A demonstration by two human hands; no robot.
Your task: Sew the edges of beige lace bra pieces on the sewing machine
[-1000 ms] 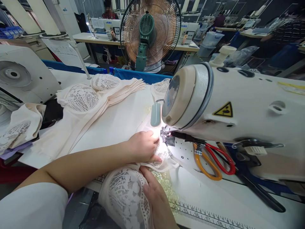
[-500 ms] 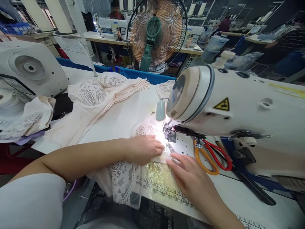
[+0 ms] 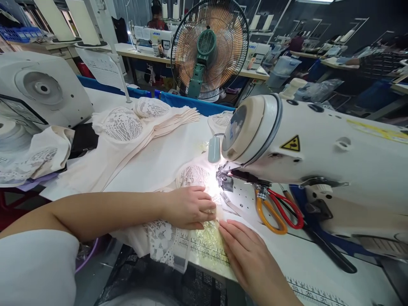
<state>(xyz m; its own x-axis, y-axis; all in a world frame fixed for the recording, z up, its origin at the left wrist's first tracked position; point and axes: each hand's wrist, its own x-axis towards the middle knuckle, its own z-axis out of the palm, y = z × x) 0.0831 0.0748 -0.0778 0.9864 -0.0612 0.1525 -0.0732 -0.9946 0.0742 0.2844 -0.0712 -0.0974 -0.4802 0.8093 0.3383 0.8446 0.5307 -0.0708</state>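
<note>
A cream lace bra (image 3: 193, 175) lies under the sewing machine's lit needle area (image 3: 219, 174), its loose lace part (image 3: 161, 242) hanging over the table's front edge. My left hand (image 3: 189, 207) rests palm down on it, fingers stretched out and pressing the cloth just left of the presser foot. My right hand (image 3: 245, 250) is at the cloth's near edge, fingertips together and pinching it; the thumb is mostly hidden. A narrow pale strip (image 3: 230, 203) curves from the foot toward my right hand.
The machine head (image 3: 318, 144) fills the right, with red-and-orange-handled scissors (image 3: 279, 210) beneath it. A stack of lace bra pieces (image 3: 127, 131) lies at left near another machine (image 3: 41, 89). Behind the table stands a fan (image 3: 205, 46). A printed ruler (image 3: 207, 251) runs along the front edge.
Both hands have moved slightly toward me, with the cloth's near edge. The right hand's fingers have come lower and closer together. The pale strip beside the foot shows more. The view has shifted slightly.
</note>
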